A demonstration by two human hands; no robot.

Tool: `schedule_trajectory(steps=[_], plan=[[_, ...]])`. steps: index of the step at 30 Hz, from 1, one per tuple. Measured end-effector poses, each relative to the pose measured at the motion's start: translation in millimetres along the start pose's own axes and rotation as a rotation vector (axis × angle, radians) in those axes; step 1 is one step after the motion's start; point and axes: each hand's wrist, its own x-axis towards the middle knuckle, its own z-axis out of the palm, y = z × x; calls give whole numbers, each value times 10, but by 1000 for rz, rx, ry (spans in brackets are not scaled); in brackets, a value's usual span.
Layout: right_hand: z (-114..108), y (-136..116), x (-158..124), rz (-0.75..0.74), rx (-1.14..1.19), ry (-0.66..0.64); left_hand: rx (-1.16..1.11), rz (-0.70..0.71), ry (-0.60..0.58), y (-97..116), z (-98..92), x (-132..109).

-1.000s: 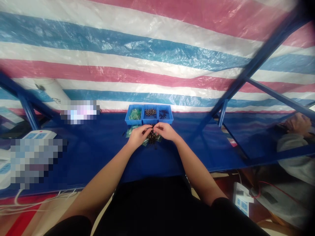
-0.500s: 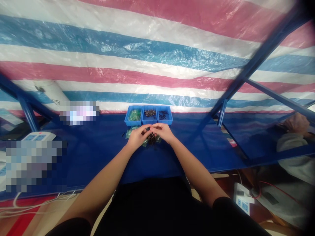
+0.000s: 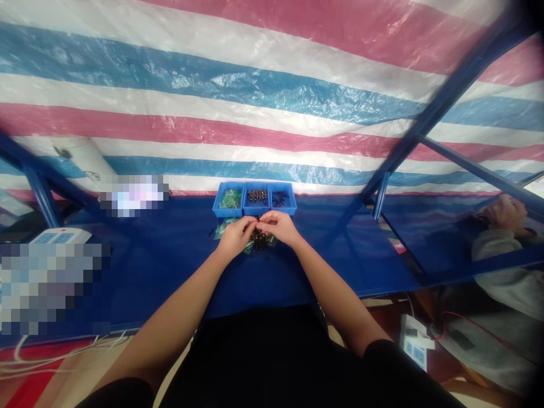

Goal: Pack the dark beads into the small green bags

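My left hand (image 3: 234,237) and my right hand (image 3: 281,226) meet fingertip to fingertip over a pile of small dark and brass-coloured parts (image 3: 260,240). Both are closed in a pinch; a tiny dark piece seems to sit between the fingertips, too small to name. Small clear-green plastic bags (image 3: 221,228) lie under and beside the pile. Just beyond my hands stand three joined blue bins: the left bin (image 3: 217,211) holds green bags, the middle bin (image 3: 255,211) small metallic parts, and the right bin (image 3: 284,212) thin dark pieces.
A blue tabletop (image 3: 170,255) spreads around the bins, with a striped plastic sheet (image 3: 272,124) behind. Blue metal frame posts (image 3: 380,195) rise at both sides. At left are a white power strip (image 3: 63,235) and a blurred-out bright object (image 3: 136,195). Another person's grey sleeve (image 3: 493,249) shows at right.
My fingertips have shifted slightly against each other and remain pinched together. The whole view has moved a little, so things sit slightly further left.
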Motion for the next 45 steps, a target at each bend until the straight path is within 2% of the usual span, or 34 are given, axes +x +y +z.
schedule_trajectory(steps=[8,12,17,24,32,38,45], plan=[[10,57,6,-45,6,-10,30,-23,-10,-13,-5,-4],[5,39,14,-52,11,36,8,-33,19,-13,12,-15],[1,32,24,-39,-10,35,17,39,75,0,17,-10],[40,23,15,-78,15,44,23,6,68,-15,32,-12],[24,24,17,-74,-9,23,47,82,125,-3,22,-15],[45,44,17,-72,14,47,48,63,115,-22,27,-14],[48,0,-21,-105,4,-9,58,44,72,-30,-1,-9]])
